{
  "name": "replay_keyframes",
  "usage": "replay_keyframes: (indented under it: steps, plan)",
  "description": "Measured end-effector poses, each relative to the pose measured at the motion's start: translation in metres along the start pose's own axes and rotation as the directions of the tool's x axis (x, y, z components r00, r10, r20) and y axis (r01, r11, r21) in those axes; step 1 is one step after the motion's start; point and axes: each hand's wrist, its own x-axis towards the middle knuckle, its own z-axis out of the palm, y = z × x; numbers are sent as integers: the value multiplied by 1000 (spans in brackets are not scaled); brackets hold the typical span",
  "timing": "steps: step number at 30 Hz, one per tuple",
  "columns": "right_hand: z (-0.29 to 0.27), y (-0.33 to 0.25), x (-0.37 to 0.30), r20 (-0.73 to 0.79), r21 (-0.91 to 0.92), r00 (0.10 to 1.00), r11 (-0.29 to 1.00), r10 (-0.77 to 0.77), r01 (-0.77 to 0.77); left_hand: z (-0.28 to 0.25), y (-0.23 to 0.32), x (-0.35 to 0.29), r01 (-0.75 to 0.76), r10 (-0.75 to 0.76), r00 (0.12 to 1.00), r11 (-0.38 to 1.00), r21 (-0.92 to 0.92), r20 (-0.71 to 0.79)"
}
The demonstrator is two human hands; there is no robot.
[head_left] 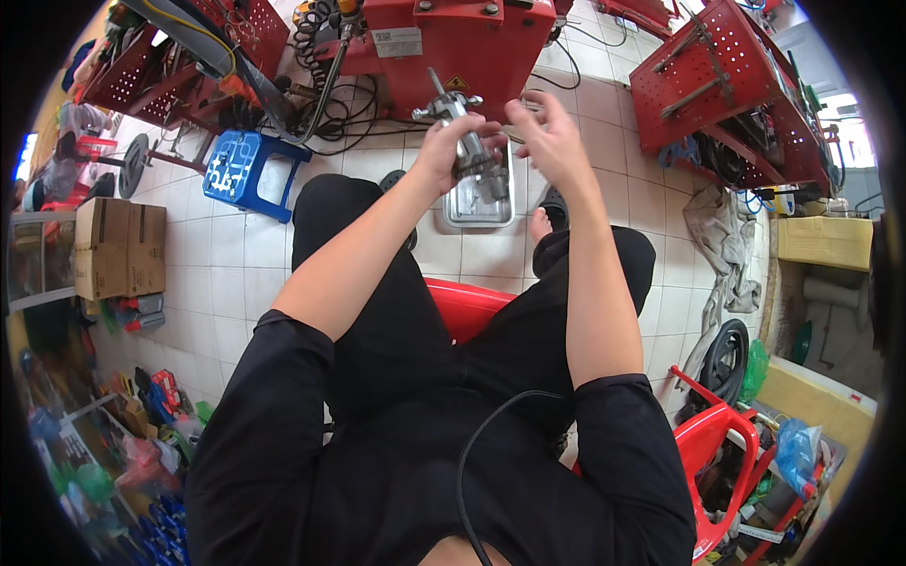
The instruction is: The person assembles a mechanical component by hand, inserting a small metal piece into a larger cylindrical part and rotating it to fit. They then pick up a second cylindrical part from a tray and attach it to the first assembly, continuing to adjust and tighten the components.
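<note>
My left hand [445, 151] is closed around a silver metal part [469, 143] with small knobs and a thin rod sticking up from its top. It looks like a carburetor, but I cannot be sure. To its right, my right hand [551, 141] is raised with curled fingers, apart from the part's body. A thin, light piece shows by its fingertips, too small to name. Beneath the hands, a shallow rectangular metal tray [455, 219] stands on the tiled floor between my feet. Another grey metal piece [493, 186] shows over the tray, partly covered by the held part.
A red machine [453, 57] stands straight ahead, black cables on the floor beside it. A blue plastic stool [241, 170] is at the left, near cardboard boxes [120, 247]. A red perforated tool cart [727, 94] stands at the right; a red plastic chair [717, 462] is at the lower right.
</note>
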Motion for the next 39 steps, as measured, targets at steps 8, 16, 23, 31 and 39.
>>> replay_keyframes:
  steps: [8,16,23,31,39]
  plan:
    - [15,57,27,-7,-450,1000,893,20,-21,-17,11,16,-128,141,956,990,66,-258]
    - [44,132,35,179,-610,924,775,337,-164,-30,16,29,-96,79,977,992,-77,-200]
    - [86,283,63,95,-552,863,748,496,-369,-27,6,49,-21,-7,966,994,-103,-257]
    - [150,404,69,-186,-312,789,726,586,-613,-32,1,54,112,-144,896,989,-102,-419]
    - [192,436,89,-182,-488,681,536,709,-689,-23,14,60,193,-259,881,961,-198,-396]
